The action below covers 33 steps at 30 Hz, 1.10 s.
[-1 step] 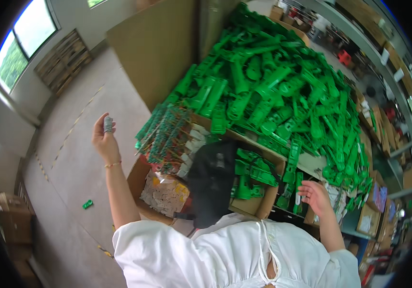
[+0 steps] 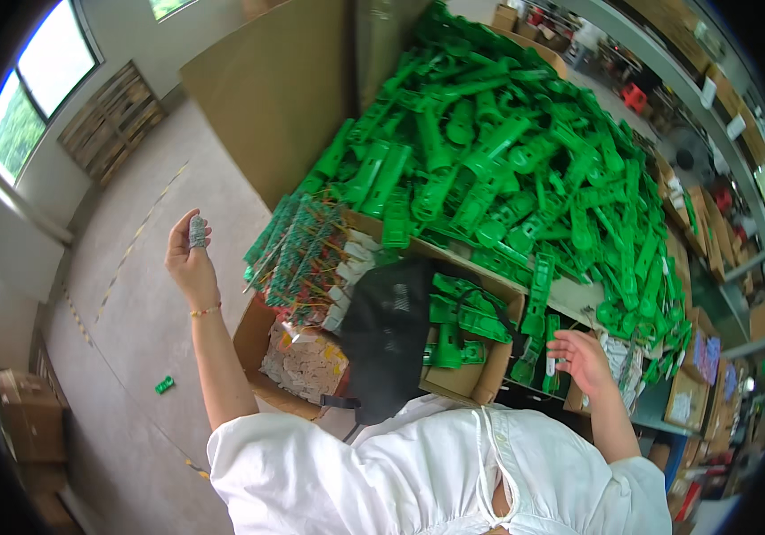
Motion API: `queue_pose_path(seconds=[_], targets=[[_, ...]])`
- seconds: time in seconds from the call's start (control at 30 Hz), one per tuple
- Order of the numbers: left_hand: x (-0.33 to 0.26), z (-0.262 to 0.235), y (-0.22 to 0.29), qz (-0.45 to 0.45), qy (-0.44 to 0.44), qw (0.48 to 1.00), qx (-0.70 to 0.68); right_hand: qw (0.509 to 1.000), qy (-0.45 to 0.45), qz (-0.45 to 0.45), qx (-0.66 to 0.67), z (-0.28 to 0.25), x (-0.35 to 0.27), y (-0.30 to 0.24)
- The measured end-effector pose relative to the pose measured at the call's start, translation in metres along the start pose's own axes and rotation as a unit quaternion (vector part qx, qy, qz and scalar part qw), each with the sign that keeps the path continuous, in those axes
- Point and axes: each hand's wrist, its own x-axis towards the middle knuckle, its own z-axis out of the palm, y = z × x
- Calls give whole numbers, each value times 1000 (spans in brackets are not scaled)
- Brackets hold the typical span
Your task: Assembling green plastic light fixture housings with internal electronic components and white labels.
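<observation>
My left hand (image 2: 192,267) is raised over the floor, left of the boxes, with its fingers loosely curled. A grey-white wrap (image 2: 197,232) covers its thumb, and I see nothing held. My right hand (image 2: 584,364) hovers near the front of the green pile, fingers half bent and apart. Just left of its fingertips are a narrow white piece (image 2: 551,357) and long green plastic parts (image 2: 538,294). Whether they touch is unclear. Between my arms, a black bag-like thing (image 2: 387,334) lies across two open cartons.
A large heap of green plastic parts (image 2: 507,152) fills a big carton ahead. Bundles of green-wrapped sticks (image 2: 298,250) lie above a carton of small whitish pieces (image 2: 306,366). One green piece (image 2: 164,384) lies on the floor. Shelving (image 2: 748,276) stands right; a wooden pallet (image 2: 110,120) leans far left.
The view has shifted slightly, so the cartons and heap appear a little further left. Both hands keep nearly the same pose.
</observation>
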Motion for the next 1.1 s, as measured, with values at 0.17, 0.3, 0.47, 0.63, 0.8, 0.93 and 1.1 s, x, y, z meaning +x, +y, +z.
queue_pose_path(seconds=[0.17, 0.3, 0.47, 0.63, 0.8, 0.93, 1.1], targets=[[-18, 110, 60, 38, -297, 954, 30, 1000, -9, -1, 17, -8, 6, 5], [-49, 222, 75, 65, -510, 844, 151, 999, -5, -8, 32, -19, 3, 12], [-60, 344, 36, 131, -526, 787, 294, 999, -4, -23, 43, -30, -10, 18], [-64, 417, 36, 60, -490, 807, 324, 999, 7, -24, 37, -51, -20, 29], [-93, 429, 33, 121, -511, 777, 345, 997, 36, -37, 57, -75, -14, 23], [-120, 406, 34, 271, -512, 749, 322, 997, 26, -46, 48, -85, 2, 9], [-151, 390, 43, 340, -503, 745, 275, 998, -11, -61, 4, -85, 32, -6]])
